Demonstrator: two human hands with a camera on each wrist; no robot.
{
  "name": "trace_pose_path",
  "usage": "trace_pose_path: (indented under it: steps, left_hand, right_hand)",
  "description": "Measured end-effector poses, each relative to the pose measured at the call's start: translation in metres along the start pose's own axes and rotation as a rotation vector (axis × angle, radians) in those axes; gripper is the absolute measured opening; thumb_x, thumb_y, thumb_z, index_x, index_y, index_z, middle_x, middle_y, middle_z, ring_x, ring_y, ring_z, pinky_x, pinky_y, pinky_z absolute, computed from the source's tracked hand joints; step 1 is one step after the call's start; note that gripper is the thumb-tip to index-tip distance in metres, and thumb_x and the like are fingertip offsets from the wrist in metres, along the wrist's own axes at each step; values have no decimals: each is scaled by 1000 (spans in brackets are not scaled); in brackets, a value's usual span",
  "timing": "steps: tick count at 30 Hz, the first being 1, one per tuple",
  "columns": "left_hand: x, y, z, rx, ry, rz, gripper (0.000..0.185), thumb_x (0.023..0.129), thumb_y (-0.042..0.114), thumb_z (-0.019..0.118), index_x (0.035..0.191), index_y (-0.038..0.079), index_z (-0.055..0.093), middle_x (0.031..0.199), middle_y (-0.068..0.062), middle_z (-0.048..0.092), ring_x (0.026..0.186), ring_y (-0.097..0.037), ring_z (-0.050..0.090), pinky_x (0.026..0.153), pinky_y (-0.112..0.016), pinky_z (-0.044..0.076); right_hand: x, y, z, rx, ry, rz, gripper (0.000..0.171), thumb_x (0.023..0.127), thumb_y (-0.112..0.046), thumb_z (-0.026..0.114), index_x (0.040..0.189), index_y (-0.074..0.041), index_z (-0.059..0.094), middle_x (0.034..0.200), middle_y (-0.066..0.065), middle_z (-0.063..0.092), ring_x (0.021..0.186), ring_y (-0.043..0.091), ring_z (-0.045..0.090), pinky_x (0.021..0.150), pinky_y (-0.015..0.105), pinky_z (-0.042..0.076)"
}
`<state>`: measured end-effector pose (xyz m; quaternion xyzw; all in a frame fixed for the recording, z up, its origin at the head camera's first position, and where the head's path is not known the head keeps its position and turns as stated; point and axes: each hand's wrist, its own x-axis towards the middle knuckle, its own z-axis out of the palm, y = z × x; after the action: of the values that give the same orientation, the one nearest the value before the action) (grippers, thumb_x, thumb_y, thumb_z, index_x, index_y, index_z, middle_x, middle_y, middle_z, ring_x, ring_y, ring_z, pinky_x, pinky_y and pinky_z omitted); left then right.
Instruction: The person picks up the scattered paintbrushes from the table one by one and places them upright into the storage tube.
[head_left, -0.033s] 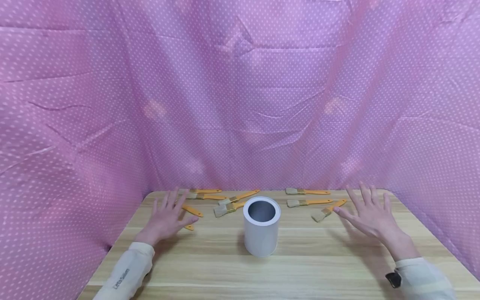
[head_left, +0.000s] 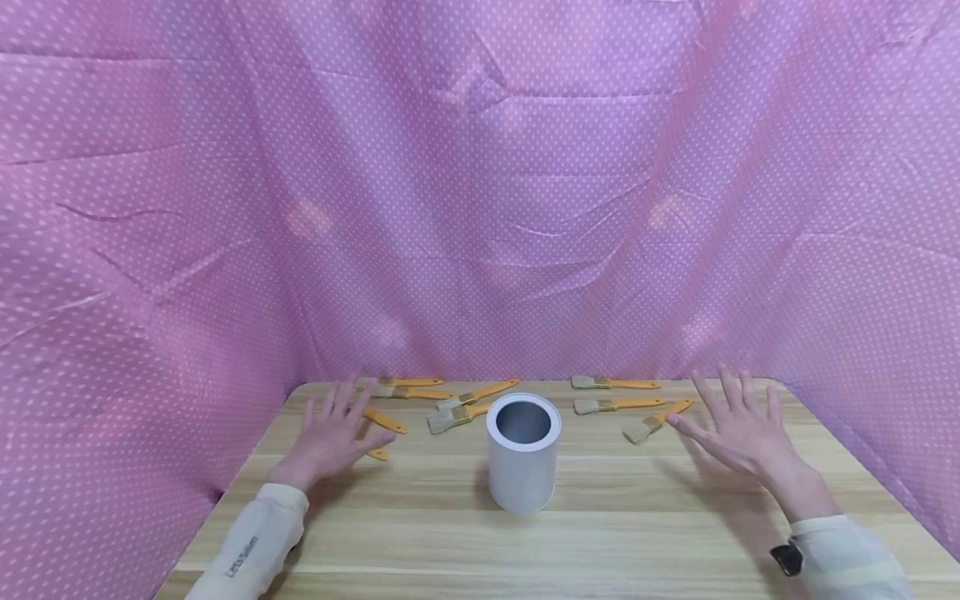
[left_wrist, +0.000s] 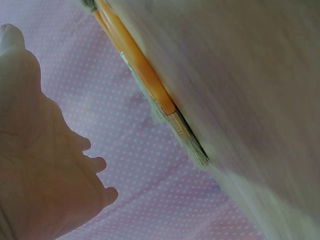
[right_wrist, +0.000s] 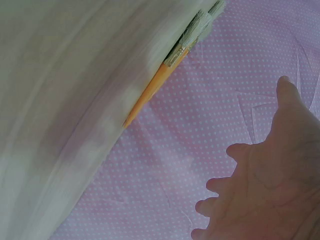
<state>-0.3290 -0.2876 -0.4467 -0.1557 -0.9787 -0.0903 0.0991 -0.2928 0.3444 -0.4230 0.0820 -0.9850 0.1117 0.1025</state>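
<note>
My left hand, fingers spread, is held over the left side of the table and overlaps several paintbrushes in the head view. One orange-handled paintbrush shows beside it in the left wrist view. On the right, my other hand is spread with nothing in it. Its thumb tip appears close to the handle of a slanted paintbrush. Between the hands stands a white cylindrical container, upright, with an open top and a grey inside.
Two paintbrushes, a rear one and a nearer one, lie right of the container. Behind its left side, two more overlap, one in front. A pink dotted curtain surrounds the wooden table.
</note>
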Motion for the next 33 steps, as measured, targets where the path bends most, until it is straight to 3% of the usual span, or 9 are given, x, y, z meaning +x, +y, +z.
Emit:
trace_pose_path:
  steps: [7,13,19,26,33]
  left_hand:
    - [-6,-6,3,-2,-8,-19,98,94,76,43,165,24,-1,168,-16,-7,150,-46,-3,112,-71,-10]
    - [-8,-7,3,-45,-8,-10,95,96,73,45,165,25,1,168,-19,-2,150,-46,-2,112,-71,-10]
    - [-2,-5,-1,-73,-12,2,92,97,73,42,165,24,4,168,-17,-1,150,-45,1,113,-72,-4]
    - [7,-3,-5,-106,-2,11,88,99,69,43,165,18,15,167,-19,5,150,-46,7,113,-72,0]
    - [7,-9,-2,-102,-7,4,86,99,71,39,165,21,15,166,-21,14,148,-47,15,114,-71,4]
  right_hand:
    - [4,-5,3,8,30,-23,94,97,-71,44,163,-10,16,164,30,-3,143,60,-7,106,69,-23]
    - [8,-23,-1,48,93,-96,88,98,-65,51,159,-5,30,159,32,22,141,59,17,110,77,0]
    - [9,-49,-1,131,138,-180,76,101,-57,54,154,-5,41,152,26,41,137,52,34,107,73,25]
    - [8,-76,-5,247,175,-246,63,102,-49,59,151,-11,49,145,17,54,131,45,47,100,70,38]
    - [9,-115,-6,380,133,-291,62,99,-45,65,151,-15,49,140,10,59,125,39,54,95,68,44]
